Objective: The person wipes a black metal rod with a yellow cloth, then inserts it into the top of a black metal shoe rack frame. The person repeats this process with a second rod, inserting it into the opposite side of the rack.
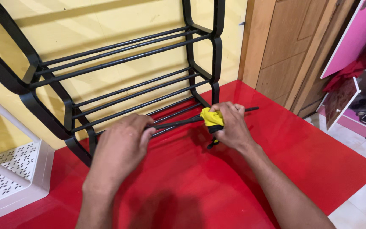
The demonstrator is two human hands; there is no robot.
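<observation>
white plastic is showing at the lower left of the frame, where a perforated white stand (11,169) is sitting against the yellow wall (106,17). just to its right a black rack (119,63) with rows of thin bars is standing on the glossy red surface (301,157), filling the upper left and centre of the frame, its right upright rising near the top centre. below the rack, left of centre, the left hand (121,146) is curling its fingers around the near end of a loose black rod (178,122), knuckles up, the forearm running down to the bottom edge. the rod is lying almost level just in front of the rack's lowest bars, stretching rightward from the left hand, passing through the right hand and poking out beyond it toward the right of centre. at the centre of the frame a yellow cloth (212,117) is bunching around the rod, and the right hand (231,127) is closing over both, pinching the cloth against the rod with thumb and fingers; a small dark strip is hanging under the cloth. further right, a brown wooden door (289,46) is standing in the upper right, and at the far right edge a pink panel (356,34) and a heap of clothes (361,72) are showing above a pale tiled floor (356,212).
</observation>
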